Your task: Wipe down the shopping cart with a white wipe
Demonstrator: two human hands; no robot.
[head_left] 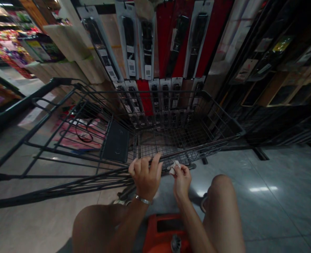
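My left hand (146,175), with a metal bracelet at the wrist, has its fingers curled over the top side rail of a dark wire shopping cart (118,140). Just to its right, my right hand (182,177) pinches a small crumpled white piece of paper or tissue (175,166) beside the same rail. The deep part of the cart shows bare wire mesh. A pink bag (92,131) with dark handles shows through the wires at the cart's left end, next to a dark flat panel (116,141).
Packaged black items (148,45) hang on a rack behind the cart. Rolls (65,40) stand at the upper left, wooden-framed goods (279,88) at the right. An orange plastic object (163,237) sits between my knees, above a tiled floor (266,196).
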